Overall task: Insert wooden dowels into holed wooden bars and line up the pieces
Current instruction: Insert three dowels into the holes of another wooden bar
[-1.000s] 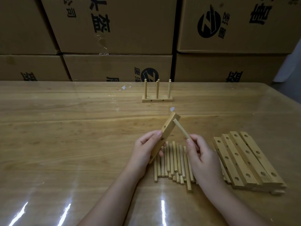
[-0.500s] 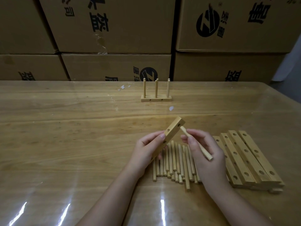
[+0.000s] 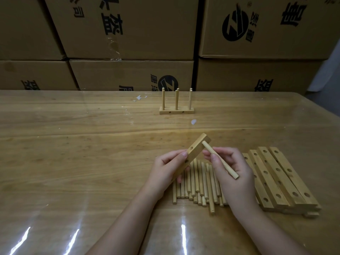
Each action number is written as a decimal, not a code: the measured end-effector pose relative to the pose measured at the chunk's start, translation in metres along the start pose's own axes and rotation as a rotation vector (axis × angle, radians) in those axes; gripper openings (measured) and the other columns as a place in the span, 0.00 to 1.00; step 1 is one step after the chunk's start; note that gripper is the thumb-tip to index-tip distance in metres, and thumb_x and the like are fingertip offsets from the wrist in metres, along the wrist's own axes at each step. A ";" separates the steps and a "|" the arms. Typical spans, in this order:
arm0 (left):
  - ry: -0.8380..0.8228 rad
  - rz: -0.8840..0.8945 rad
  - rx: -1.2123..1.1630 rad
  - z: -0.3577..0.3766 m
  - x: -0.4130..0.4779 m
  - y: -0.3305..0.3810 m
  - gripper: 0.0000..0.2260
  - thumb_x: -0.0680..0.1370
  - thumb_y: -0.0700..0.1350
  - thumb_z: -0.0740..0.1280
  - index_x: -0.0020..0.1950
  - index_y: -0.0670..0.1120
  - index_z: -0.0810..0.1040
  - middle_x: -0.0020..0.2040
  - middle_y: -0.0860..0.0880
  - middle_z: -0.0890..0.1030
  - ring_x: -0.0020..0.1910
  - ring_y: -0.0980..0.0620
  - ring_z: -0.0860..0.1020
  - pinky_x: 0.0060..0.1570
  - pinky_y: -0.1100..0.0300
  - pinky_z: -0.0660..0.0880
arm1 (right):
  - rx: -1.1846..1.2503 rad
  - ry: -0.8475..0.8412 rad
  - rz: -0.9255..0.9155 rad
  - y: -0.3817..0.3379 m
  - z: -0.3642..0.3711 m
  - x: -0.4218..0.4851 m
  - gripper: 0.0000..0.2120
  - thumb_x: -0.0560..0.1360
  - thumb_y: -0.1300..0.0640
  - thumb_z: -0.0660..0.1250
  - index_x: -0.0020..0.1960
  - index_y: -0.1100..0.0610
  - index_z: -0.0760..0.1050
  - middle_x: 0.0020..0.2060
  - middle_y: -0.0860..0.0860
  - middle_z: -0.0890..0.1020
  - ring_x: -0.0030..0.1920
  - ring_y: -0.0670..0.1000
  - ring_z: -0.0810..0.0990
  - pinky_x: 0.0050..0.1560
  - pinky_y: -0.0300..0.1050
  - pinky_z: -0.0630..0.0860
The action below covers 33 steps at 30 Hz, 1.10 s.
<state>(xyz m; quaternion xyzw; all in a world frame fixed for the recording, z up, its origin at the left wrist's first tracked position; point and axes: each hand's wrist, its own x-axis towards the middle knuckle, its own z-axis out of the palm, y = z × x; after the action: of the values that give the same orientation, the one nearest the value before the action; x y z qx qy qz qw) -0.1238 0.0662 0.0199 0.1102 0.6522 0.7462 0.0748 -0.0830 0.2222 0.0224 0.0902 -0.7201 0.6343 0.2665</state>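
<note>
My left hand (image 3: 166, 171) grips a holed wooden bar (image 3: 196, 151), tilted up to the right above the table. My right hand (image 3: 231, 173) pinches a wooden dowel (image 3: 219, 160); the dowel's far tip touches the bar's right face near its upper end. Below both hands lies a pile of loose dowels (image 3: 197, 183), partly hidden by them. Several holed bars (image 3: 281, 177) are stacked side by side at the right. Further back stands an assembled bar with upright dowels (image 3: 176, 107).
Stacked cardboard boxes (image 3: 128, 34) wall off the table's far edge. The wooden table (image 3: 73, 153) has a glossy clear cover with glare streaks near the front. A small white scrap (image 3: 193, 122) lies behind the held bar.
The right hand has turned the dowel so its tip now points up-left into the bar's side. The bar has tipped lower and slightly right in the left hand.
</note>
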 end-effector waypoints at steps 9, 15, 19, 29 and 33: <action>0.022 0.037 0.081 0.000 -0.001 -0.001 0.09 0.79 0.42 0.63 0.51 0.49 0.83 0.32 0.50 0.80 0.25 0.60 0.74 0.25 0.67 0.69 | -0.086 -0.010 -0.029 0.008 -0.003 0.001 0.07 0.74 0.60 0.65 0.52 0.55 0.76 0.46 0.43 0.83 0.49 0.41 0.81 0.45 0.30 0.75; 0.058 0.061 0.188 0.001 -0.001 -0.006 0.08 0.77 0.48 0.65 0.51 0.54 0.83 0.34 0.50 0.80 0.24 0.58 0.72 0.25 0.67 0.70 | -0.140 -0.007 -0.037 0.010 -0.006 0.002 0.06 0.74 0.62 0.66 0.50 0.54 0.76 0.44 0.42 0.83 0.48 0.40 0.81 0.44 0.29 0.75; 0.071 0.128 0.298 0.003 -0.002 -0.008 0.12 0.73 0.53 0.67 0.55 0.54 0.82 0.38 0.59 0.83 0.34 0.64 0.78 0.35 0.70 0.72 | -0.150 0.005 -0.026 0.009 -0.007 0.003 0.06 0.74 0.61 0.66 0.49 0.53 0.77 0.44 0.43 0.83 0.46 0.40 0.81 0.43 0.29 0.75; 0.062 0.181 0.381 0.003 0.000 -0.010 0.10 0.76 0.46 0.69 0.54 0.59 0.79 0.48 0.63 0.83 0.51 0.66 0.79 0.51 0.70 0.74 | -0.154 0.009 0.002 0.005 -0.006 0.003 0.05 0.73 0.53 0.65 0.48 0.50 0.76 0.43 0.41 0.83 0.45 0.38 0.81 0.42 0.26 0.73; 0.063 0.132 0.341 0.001 0.003 -0.011 0.09 0.76 0.50 0.68 0.55 0.57 0.81 0.46 0.61 0.84 0.45 0.64 0.80 0.44 0.69 0.74 | -0.185 0.038 0.034 0.001 -0.005 0.004 0.14 0.67 0.42 0.64 0.52 0.42 0.71 0.41 0.41 0.80 0.39 0.39 0.79 0.37 0.29 0.74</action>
<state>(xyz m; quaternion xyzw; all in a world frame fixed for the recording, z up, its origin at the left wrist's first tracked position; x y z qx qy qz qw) -0.1265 0.0692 0.0098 0.1407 0.7626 0.6313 -0.0146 -0.0854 0.2285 0.0236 0.0406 -0.7719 0.5710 0.2764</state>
